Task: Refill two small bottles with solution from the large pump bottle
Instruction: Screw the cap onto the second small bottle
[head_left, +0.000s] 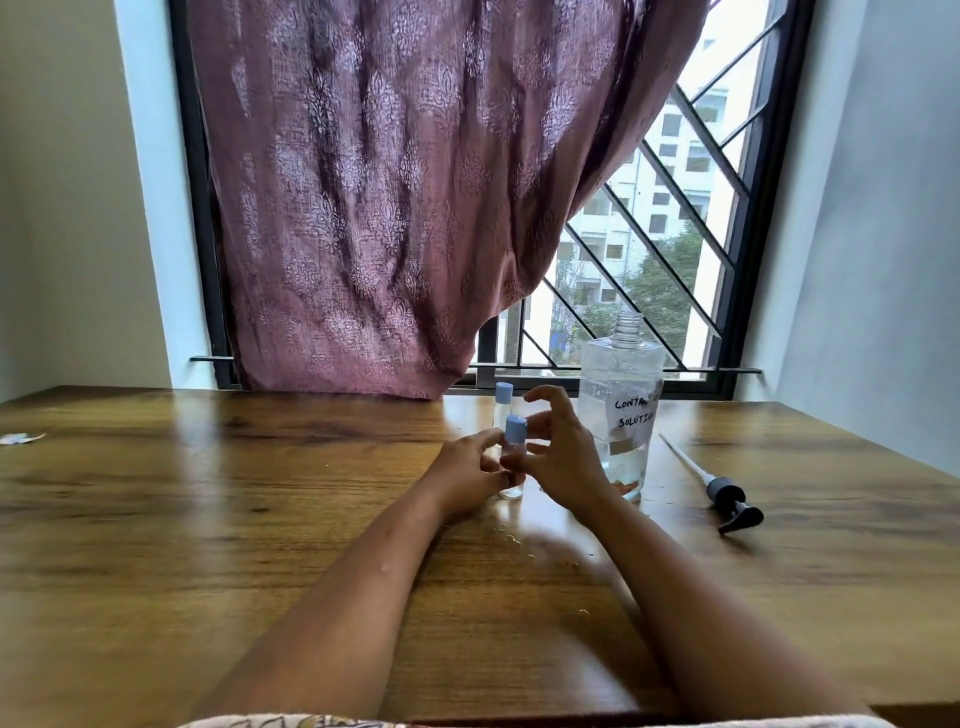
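Left hand pinches small bottle; right hand at its cap (grip unclear); large bottle just behind.

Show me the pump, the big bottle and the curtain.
pump (723, 491): head view, on its dark collar.
big bottle (631, 413): head view, on its handwritten label.
curtain (389, 208): head view, on its middle folds.

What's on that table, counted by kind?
Small blue-capped bottles: 2 (held small bottle, rear small bottle)
Large bottle: 1
Pump: 1
Paper scrap: 1
Total: 5
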